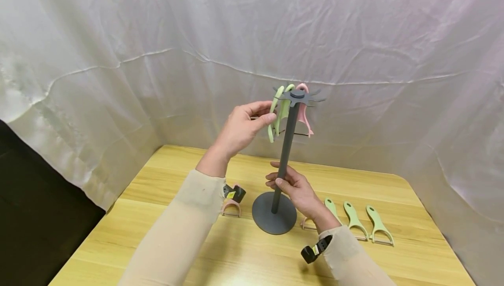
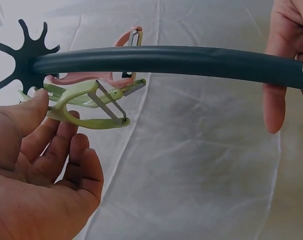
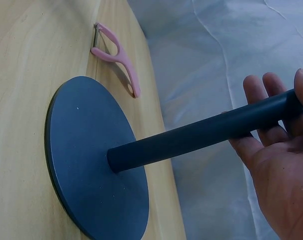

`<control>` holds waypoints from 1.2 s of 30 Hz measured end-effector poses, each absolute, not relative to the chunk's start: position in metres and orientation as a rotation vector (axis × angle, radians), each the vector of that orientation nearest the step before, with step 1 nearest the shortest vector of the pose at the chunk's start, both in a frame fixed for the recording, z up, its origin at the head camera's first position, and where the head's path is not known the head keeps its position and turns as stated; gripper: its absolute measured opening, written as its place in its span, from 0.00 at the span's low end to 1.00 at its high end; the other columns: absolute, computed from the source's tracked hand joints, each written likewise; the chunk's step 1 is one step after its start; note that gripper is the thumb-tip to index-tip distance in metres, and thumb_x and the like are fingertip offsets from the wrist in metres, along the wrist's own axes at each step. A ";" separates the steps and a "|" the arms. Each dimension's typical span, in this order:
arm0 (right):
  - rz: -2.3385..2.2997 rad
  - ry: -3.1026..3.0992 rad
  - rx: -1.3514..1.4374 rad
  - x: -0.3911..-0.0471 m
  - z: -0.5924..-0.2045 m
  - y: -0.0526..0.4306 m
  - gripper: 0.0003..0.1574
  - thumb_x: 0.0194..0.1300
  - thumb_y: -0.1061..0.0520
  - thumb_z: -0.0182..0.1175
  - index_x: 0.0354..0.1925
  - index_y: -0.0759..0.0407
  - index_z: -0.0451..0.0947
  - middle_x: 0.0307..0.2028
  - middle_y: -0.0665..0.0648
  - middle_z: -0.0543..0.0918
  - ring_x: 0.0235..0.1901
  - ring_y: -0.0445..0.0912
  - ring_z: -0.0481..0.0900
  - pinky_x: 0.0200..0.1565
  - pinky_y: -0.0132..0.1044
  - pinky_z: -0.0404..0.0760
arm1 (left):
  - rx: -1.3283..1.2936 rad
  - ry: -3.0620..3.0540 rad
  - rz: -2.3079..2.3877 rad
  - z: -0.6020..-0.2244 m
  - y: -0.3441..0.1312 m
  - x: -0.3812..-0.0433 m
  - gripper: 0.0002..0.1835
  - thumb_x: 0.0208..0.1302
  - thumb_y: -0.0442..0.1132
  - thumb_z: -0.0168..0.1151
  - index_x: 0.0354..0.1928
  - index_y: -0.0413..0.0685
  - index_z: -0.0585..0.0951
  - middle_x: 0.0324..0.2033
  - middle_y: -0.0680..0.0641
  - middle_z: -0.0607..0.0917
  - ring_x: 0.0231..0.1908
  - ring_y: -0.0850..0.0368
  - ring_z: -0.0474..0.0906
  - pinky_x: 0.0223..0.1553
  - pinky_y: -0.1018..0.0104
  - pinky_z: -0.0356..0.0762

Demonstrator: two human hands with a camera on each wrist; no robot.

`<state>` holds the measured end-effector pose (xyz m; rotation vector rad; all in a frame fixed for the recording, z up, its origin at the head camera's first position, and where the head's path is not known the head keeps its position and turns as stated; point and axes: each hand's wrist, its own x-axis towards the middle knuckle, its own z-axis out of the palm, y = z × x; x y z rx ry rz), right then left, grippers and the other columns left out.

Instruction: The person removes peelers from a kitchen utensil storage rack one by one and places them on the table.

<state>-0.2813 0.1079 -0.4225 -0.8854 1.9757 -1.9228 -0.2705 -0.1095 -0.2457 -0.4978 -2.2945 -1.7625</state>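
My left hand (image 1: pixel 242 128) pinches a light-green peeler (image 2: pixel 75 93) at its handle, between thumb and fingers. This peeler hangs at the left side of the dark grey stand's star-shaped hook top (image 2: pixel 25 60). Beside it hang a second green peeler (image 1: pixel 285 110) and a pink peeler (image 1: pixel 302 113), blades downward. Lower down, my right hand (image 1: pixel 301 194) holds the stand's upright pole (image 1: pixel 288 141), its thumb on the near side and its fingers behind. The round base (image 3: pixel 91 150) stands on the wooden table.
Three green peelers (image 1: pixel 353 218) lie in a row at the right, the leftmost partly behind my right wrist. One pink peeler (image 1: pixel 231 202) lies left of the base; another pinkish one (image 1: pixel 309 228) is mostly hidden by my right hand. A pale curtain (image 1: pixel 354 124) surrounds the table (image 1: pixel 425 242).
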 end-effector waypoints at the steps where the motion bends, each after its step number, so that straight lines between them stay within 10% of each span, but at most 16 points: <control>1: -1.924 1.974 -0.883 -0.281 -0.423 0.108 0.31 0.82 0.61 0.54 0.78 0.55 0.66 0.60 0.75 0.79 0.57 0.54 0.86 0.63 0.46 0.83 | -0.498 -2.291 -1.769 -0.246 -0.109 -0.270 0.22 0.75 0.43 0.67 0.67 0.48 0.82 0.56 0.48 0.89 0.57 0.56 0.84 0.64 0.54 0.79; 36: -1.921 1.998 -0.902 -0.282 -0.425 0.112 0.31 0.82 0.59 0.55 0.78 0.55 0.66 0.59 0.75 0.80 0.56 0.51 0.87 0.62 0.44 0.84 | -0.457 -2.230 -1.810 -0.245 -0.111 -0.268 0.22 0.76 0.45 0.66 0.67 0.46 0.83 0.58 0.48 0.89 0.61 0.56 0.83 0.69 0.54 0.76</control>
